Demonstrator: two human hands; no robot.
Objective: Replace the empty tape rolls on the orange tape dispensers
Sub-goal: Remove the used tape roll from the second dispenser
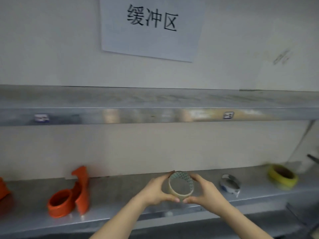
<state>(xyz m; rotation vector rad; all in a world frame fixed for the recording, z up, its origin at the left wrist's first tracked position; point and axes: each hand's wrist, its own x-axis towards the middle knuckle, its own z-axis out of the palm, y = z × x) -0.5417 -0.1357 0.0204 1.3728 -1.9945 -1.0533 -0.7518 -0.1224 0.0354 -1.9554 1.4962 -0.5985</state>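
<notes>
Both hands hold a thin, nearly bare tape roll (181,176) over the lower metal shelf (120,195), its open ring facing me. My left hand (155,188) grips its left side and my right hand (205,190) grips its right side, thumbs meeting at the bottom. An orange tape dispenser (69,195) stands on the shelf to the left, its round holder with no roll on it. A second orange dispenser (3,187) is cut off at the far left edge.
A small roll with a silvery look (230,184) lies on the shelf right of my hands. A yellow tape roll (282,175) sits further right. An upper metal shelf (155,107) runs overhead. A paper sign (151,26) hangs on the wall.
</notes>
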